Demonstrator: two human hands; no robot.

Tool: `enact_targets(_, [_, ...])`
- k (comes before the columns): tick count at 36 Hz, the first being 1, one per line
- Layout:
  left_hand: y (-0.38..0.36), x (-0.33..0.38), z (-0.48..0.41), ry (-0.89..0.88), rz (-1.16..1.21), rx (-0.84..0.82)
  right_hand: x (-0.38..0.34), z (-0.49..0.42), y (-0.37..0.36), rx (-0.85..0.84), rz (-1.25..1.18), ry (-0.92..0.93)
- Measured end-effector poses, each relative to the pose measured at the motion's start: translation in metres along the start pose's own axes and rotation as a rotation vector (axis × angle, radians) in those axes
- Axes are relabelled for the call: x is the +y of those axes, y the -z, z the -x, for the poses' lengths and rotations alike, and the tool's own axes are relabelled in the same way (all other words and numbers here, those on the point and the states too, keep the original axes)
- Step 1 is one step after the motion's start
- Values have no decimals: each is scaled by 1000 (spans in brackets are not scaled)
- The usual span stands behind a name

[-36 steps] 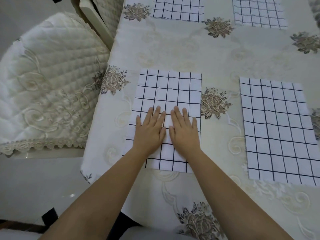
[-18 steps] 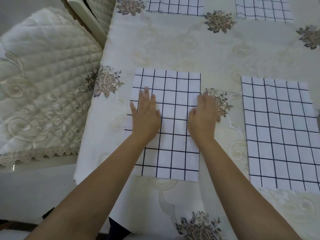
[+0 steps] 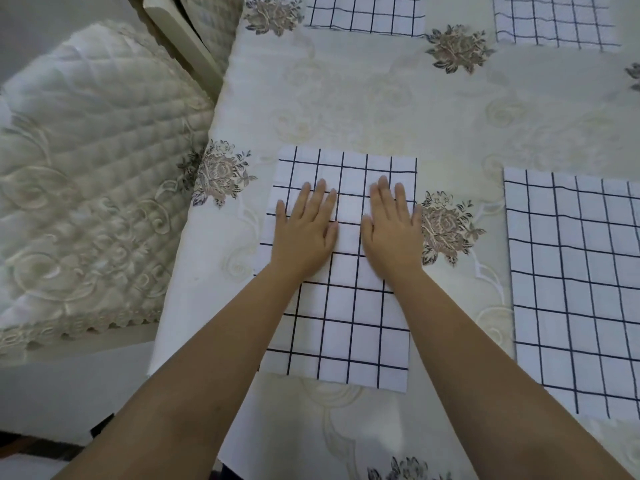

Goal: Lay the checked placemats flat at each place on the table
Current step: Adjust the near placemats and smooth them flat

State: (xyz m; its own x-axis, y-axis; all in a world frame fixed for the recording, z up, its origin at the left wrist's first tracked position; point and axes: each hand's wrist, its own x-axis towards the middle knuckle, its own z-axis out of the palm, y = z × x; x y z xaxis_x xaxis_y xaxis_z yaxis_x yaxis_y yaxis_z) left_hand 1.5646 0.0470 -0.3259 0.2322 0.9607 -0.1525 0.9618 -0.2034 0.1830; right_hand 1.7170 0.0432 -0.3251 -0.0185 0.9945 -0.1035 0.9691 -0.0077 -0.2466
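A white placemat with dark checks point(image 3: 349, 334) lies flat on the table's near left corner. My left hand point(image 3: 304, 230) presses flat on its left half, fingers straight. My right hand point(image 3: 391, 230) presses flat beside it on the mat's right half, the little finger at the mat's right edge. A second checked placemat point(image 3: 575, 296) lies flat to the right. Two more checked placemats point(image 3: 367, 12) point(image 3: 554, 22) lie at the far side, cut off by the frame's top.
The table wears a cream tablecloth point(image 3: 381, 98) with brown flower prints. A chair with a quilted cream cover point(image 3: 86, 174) stands close at the left edge. Another chair back point(image 3: 187, 39) shows at the top left.
My hands went from together at the mat's middle to spread at its edges, and now sit closer together again, higher on the mat.
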Motion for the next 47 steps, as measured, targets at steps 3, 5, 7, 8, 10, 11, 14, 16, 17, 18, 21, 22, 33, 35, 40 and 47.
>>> enact_targets(3, [3, -12, -6, 51, 25, -3, 15, -9, 3, -13, 16, -73])
enact_targets(5, [6, -21, -10, 67, 40, 3, 23, -13, 7, -7, 16, -110])
enact_targets(7, [9, -27, -13, 77, 48, 9, 28, -16, 11, -5, 4, -127])
enact_targets(8, [11, -29, -14, 77, 46, 16, 30, -17, 11, -13, -3, -132])
enact_targets(10, [14, -28, -16, 63, 28, 45, 29, -21, 13, -26, -6, -139])
enact_targets(11, [15, -26, -17, 51, 22, 50, 28, -22, 12, -13, -5, -140])
enact_targets(14, [18, -17, -25, 16, -64, 59, 18, -25, 16, 114, 24, -73])
enact_targets(16, [25, -7, -32, -8, -138, 34, 5, -29, 17, 146, -12, -11])
enact_targets(17, [27, -2, -38, -39, -146, 33, -4, -32, 19, 138, -61, 14])
enact_targets(18, [29, 4, -42, -74, -142, 42, -14, -34, 20, 122, -118, 43])
enact_targets(21, [27, 15, -52, -126, -99, 53, -29, -42, 15, 1, -145, 93])
enact_targets(22, [21, 15, -54, -144, -86, 36, -28, -43, 10, -49, -97, 95])
enact_targets(33, [15, -39, -52, 114, 24, 53, 29, -43, 14, -42, 18, -78])
enact_targets(35, [18, -53, -49, 142, 15, 62, 41, -41, 17, -39, 37, -115])
enact_targets(40, [28, -62, -43, 182, -26, -19, 47, -40, 25, -93, 52, -125])
enact_targets(47, [17, 0, 0, 81, 94, 94, -6, -3, 28, 64, -106, -102])
